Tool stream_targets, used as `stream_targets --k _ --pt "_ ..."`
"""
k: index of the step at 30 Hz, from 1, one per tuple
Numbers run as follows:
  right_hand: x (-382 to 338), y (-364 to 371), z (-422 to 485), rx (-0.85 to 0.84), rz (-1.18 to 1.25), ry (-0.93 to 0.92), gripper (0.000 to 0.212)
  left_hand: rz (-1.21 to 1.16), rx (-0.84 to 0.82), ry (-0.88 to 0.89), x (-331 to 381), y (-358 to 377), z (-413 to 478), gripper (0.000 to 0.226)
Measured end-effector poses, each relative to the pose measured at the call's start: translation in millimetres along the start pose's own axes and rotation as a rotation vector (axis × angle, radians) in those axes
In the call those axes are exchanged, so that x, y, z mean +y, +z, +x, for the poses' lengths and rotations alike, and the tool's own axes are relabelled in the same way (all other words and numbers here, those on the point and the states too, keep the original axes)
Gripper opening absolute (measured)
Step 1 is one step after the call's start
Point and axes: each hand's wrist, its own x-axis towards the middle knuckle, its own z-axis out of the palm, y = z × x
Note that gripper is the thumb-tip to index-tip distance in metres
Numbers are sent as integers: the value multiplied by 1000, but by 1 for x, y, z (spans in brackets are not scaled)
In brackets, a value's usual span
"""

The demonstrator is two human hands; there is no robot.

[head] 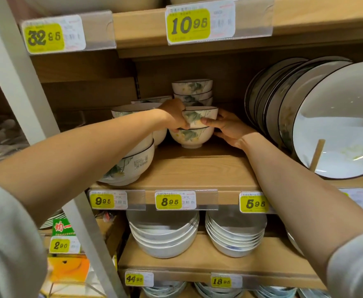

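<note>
Head view: left hand (173, 114) and right hand (226, 128) clasp top bowl (200, 117) by opposite walls. Glazed, so likely slick and brittle. Lower bowl (188, 137) nests beneath the grip.

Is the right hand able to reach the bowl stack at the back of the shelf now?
Probably yes, but not freely. The right hand grips the top bowl with the left hand, and this bowl and the lower bowl stand before the back stack. The space above them looks open.

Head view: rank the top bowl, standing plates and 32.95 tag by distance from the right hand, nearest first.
1. top bowl, gripped by the right hand.
2. standing plates, just to its right.
3. 32.95 tag, far upper left.
</note>
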Motion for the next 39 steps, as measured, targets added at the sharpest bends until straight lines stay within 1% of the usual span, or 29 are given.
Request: stream_targets --k 2,4,6,10,15,20,24,27,29,33,36,38,39 --pt "2 1 1 6 5 4 61 182 26 38 2 2 -2 43" --pt "3 2 1 11 -3 3 61 306 48 64 4 4 -4 45" --pt "5 2 2 11 -13 6 61 368 30 72 5 4 -4 43" --pt "7 3 3 11 -67 8 61 487 13 84 7 2 -6 30" --pt "8 2 2 2 -115 26 53 574 13 94 7 5 -6 27" --pt "8 3 -2 8 -171 19 54 631 -9 108 9 5 -6 28" --pt "9 2 -2 25 -208 45 48 666 -9 103 11 5 -10 27" --pt "8 4 -4 36 -212 66 44 669 -8 86 14 5 -13 27" --pt "7 5 -6 51 -208 74 45 680 0 74 16 5 -17 27" --pt "4 8 -10 105 -235 76 60 660 12 7 23 4 -26 34" --pt "-6 18 -18 200 -242 60 66 506 64 -98 32 2 -43 41" --pt "-12 25 -28 288 -222 60 71 315 182 -121 37 5 -65 36" --pt "-14 28 -36 330 -204 45 71 172 254 -144 39 9 -79 31"
